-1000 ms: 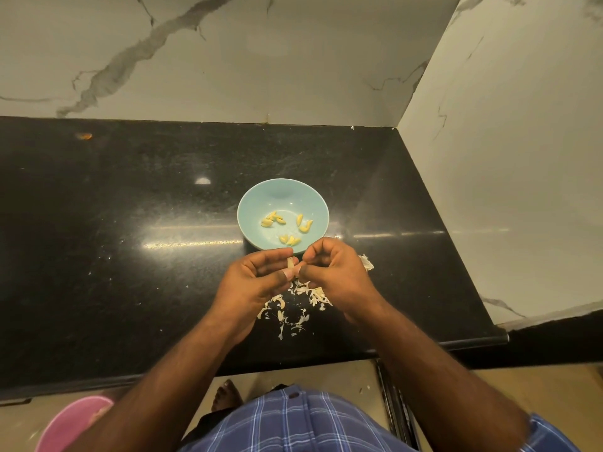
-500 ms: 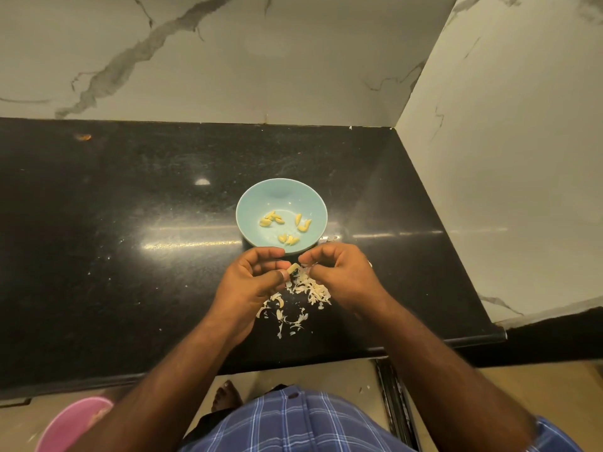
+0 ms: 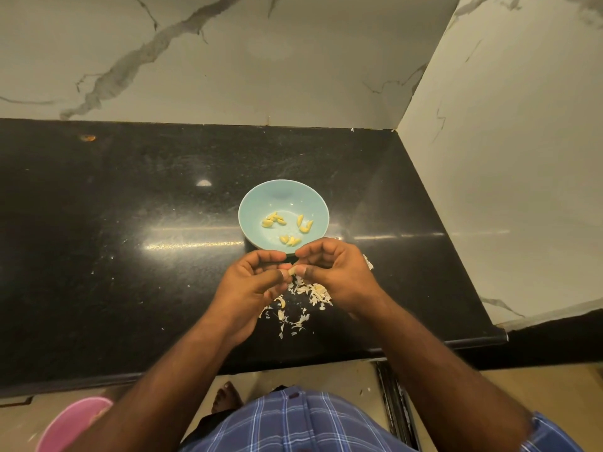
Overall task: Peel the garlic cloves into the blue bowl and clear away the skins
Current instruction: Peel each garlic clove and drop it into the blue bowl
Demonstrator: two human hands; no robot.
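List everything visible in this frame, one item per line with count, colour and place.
blue bowl: one, pale blue, middle of the countertop.
peeled garlic cloves: about nine, yellowish, in the bowl.
garlic skins: one scattered pile, whitish, on the counter below the hands.
countertop: one, black, polished.
marble walls: two, white with grey veins, behind and right.
pink tub: one, on the floor, bottom left.
garlic clove: one, pale, pinched between both hands.
left hand; right hand: over the skins.

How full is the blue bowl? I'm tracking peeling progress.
Nearly empty: the blue bowl holds a few peeled cloves scattered across its bottom.
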